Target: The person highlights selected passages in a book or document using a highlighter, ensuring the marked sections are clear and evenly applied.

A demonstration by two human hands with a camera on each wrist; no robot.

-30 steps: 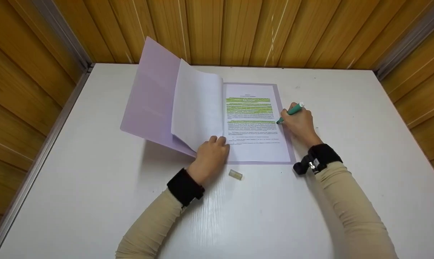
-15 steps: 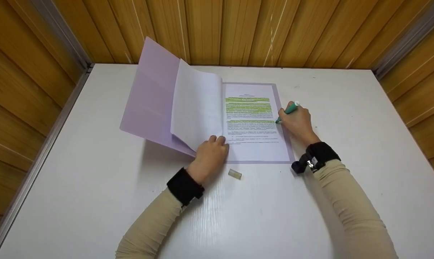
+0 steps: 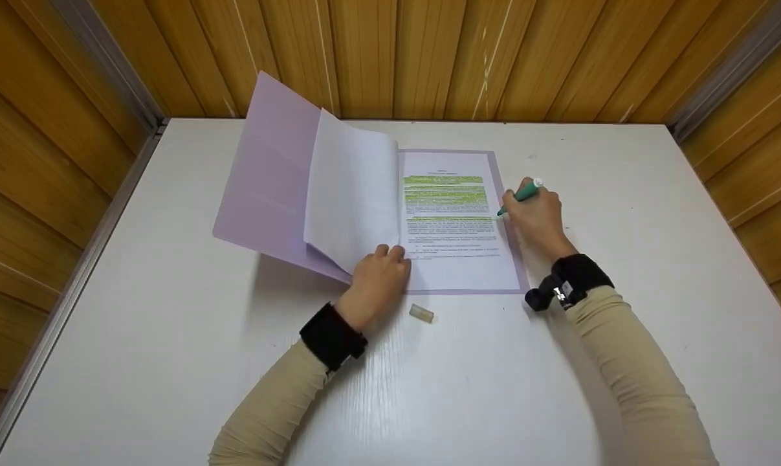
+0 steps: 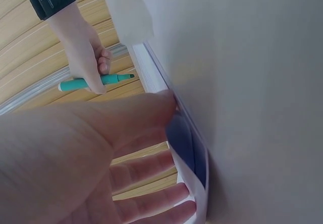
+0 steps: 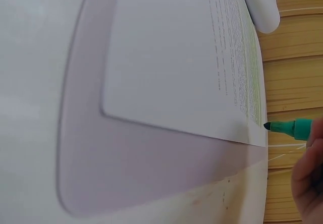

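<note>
A person seated at a white table (image 3: pixel 591 388) works over an open lilac folder (image 3: pixel 267 175), a printed page (image 3: pixel 458 259) lying flat on its right half. The right hand (image 3: pixel 538 217) grips a green highlighter (image 3: pixel 525 194), fingers curled round the barrel, its dark tip at the right edge of the page beside the third band of green-marked text; the right wrist view shows the tip just off the paper's margin, though whether it touches the sheet cannot be told. Three blocks of text near the top of the page carry green marking, while the lines lower down are unmarked.

The left hand (image 3: pixel 380 278) rests at the lower edge of the folder near its fold, fingers laid nearly straight and pressing on the turned-back white sheets (image 3: pixel 354 188) (the left wrist view shows the fingertips (image 4: pixel 166 105) against the paper's edge, grasping nothing). Those sheets and the lilac front cover stand tilted up to the left of the fold.

A small pale highlighter cap (image 3: pixel 422 314) lies on the table just below the folder, between the two forearms and close to the left hand. Both arms wear beige sleeves (image 3: pixel 629 375) with black wrist straps (image 3: pixel 332 336). Wooden panelling (image 3: pixel 429 58) encloses the table on three sides.
</note>
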